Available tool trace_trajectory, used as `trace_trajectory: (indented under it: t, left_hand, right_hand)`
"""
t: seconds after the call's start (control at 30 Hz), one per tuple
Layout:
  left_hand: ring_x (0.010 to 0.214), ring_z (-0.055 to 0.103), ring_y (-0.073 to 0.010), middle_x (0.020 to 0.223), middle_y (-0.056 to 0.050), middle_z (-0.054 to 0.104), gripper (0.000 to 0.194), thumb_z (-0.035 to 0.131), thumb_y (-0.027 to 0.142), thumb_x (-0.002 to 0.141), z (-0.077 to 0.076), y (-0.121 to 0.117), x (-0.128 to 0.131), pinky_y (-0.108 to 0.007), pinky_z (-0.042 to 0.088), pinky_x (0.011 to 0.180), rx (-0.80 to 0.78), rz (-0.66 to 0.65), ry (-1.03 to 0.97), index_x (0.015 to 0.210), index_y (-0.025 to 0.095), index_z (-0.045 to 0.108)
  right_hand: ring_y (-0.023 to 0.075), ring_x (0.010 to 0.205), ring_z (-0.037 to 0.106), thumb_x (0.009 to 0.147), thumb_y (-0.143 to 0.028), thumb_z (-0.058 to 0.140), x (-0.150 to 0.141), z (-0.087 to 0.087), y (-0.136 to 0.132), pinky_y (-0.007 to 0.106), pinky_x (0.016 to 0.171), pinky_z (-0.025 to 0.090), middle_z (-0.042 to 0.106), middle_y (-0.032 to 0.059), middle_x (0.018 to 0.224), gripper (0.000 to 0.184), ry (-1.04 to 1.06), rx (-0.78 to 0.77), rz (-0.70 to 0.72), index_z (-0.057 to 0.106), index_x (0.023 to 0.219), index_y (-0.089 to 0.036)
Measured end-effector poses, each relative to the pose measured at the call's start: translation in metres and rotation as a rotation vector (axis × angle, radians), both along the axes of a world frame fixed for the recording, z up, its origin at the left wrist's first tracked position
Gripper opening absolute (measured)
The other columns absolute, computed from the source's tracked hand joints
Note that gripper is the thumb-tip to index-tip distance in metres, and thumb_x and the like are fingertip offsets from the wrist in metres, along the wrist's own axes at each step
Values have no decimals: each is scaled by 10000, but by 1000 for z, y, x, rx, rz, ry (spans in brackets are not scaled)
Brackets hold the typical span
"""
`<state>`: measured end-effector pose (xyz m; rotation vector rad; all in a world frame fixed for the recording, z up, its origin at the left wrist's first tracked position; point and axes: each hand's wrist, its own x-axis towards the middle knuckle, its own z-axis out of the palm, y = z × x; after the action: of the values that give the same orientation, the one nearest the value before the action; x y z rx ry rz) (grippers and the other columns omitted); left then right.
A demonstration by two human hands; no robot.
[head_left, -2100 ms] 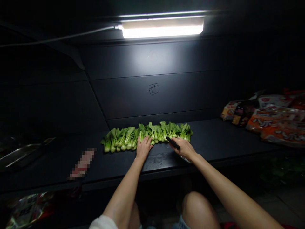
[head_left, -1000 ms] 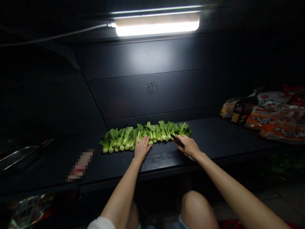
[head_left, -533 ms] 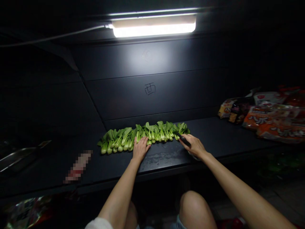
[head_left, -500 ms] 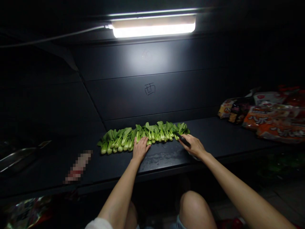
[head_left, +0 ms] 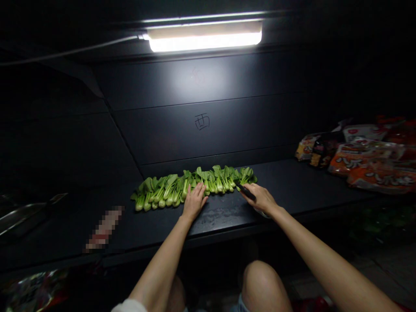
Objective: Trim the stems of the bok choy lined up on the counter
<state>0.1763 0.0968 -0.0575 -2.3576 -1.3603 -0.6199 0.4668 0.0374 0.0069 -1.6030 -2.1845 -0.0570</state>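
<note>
Metal tray [head_left: 19,217] at far left; leafy greens [head_left: 162,190] in a row on dark counter [head_left: 286,186], centre; left hand [head_left: 195,202], fingers extended and unclenched, resting on them; right hand [head_left: 262,199] clenched around black tool [head_left: 248,193] near the row's right end; packaged goods [head_left: 367,160], far right.

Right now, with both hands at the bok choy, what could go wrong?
The black tool in the right hand points at the bok choy near the row's right end and might nick it.

The left hand lies over the row's middle, so pressing could bruise it.

The dark shelf looks wet in front, so the bok choy might slide.
</note>
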Motion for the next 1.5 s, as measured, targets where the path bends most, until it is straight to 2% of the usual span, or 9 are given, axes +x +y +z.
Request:
trace_trajectory:
  t: [0.07, 0.2, 0.3, 0.4, 0.57, 0.77, 0.97, 1.13, 1.5]
  left_hand:
    - [1372, 362, -213, 1463, -101, 429, 483, 383, 352, 943, 3, 3, 15, -469, 213, 1167, -16, -32, -12, 1398, 193, 406]
    - [1384, 340, -221, 1483, -87, 403, 518, 411, 378, 935, 8, 12, 49, -477, 249, 1151, -49, -87, -23, 1428, 226, 358]
    - [1382, 343, -242, 1468, -74, 427, 481, 412, 397, 935, 8, 18, 67, -521, 245, 1139, -105, -109, -1, 1400, 276, 408]
    - [1336, 416, -247, 1436, -66, 471, 425, 394, 364, 944, 6, 22, 76, -551, 241, 1130, -167, -76, 6, 1357, 296, 466]
    - [1341, 409, -252, 1432, -75, 476, 427, 369, 306, 946, 3, 22, 83, -567, 231, 1126, -172, -4, -35, 1361, 273, 462]
    - [1407, 289, -249, 1507, -88, 356, 499, 342, 332, 943, -6, 8, 84, -542, 215, 1145, -85, 2, -100, 1431, 231, 362]
    - [1417, 267, -247, 1530, -78, 308, 492, 333, 349, 946, -13, -10, 88, -562, 171, 1155, -100, 10, -109, 1420, 225, 374]
    - [1417, 265, -249, 1534, -67, 302, 492, 324, 367, 948, -14, -11, 89, -566, 184, 1150, -109, 18, -105, 1419, 230, 374]
    - [1414, 273, -242, 1534, -56, 301, 490, 307, 367, 955, -14, -12, 88, -567, 168, 1155, -116, 19, -102, 1423, 238, 372]
  right_hand:
    - [195, 947, 629, 927, -396, 441, 0, 1, 0, 279, 809, 454, 674, 80, 1046, 314, 9, 5, -1, 615, 1112, -211]
    - [200, 971, 626, 933, -433, 414, 7, 2, -2, 286, 814, 459, 673, 78, 1064, 342, 47, 31, -20, 604, 1126, -222]
    - [197, 948, 630, 937, -428, 402, 18, 3, -5, 280, 800, 456, 678, 76, 1031, 341, 39, 30, -39, 610, 1117, -226]
    - [193, 918, 634, 940, -424, 399, 27, 5, -7, 264, 765, 448, 680, 74, 995, 337, -4, 0, -69, 614, 1106, -224]
    - [192, 904, 639, 939, -411, 405, 33, 5, -7, 251, 743, 433, 678, 68, 980, 319, -65, -26, -70, 622, 1076, -221]
    - [189, 898, 640, 930, -410, 418, 31, 6, -8, 246, 725, 432, 684, 62, 985, 307, -56, -27, -57, 619, 1083, -235]
    - [206, 897, 647, 926, -419, 415, 33, 2, -3, 258, 727, 439, 695, 65, 976, 312, -48, -20, -152, 636, 1063, -247]
    - [203, 876, 646, 926, -442, 407, 36, 2, 0, 251, 695, 425, 701, 59, 914, 321, -56, -5, -234, 642, 1030, -250]
    - [180, 788, 636, 934, -440, 398, 45, 5, -4, 234, 641, 381, 684, 48, 846, 317, -46, -24, -259, 642, 975, -241]
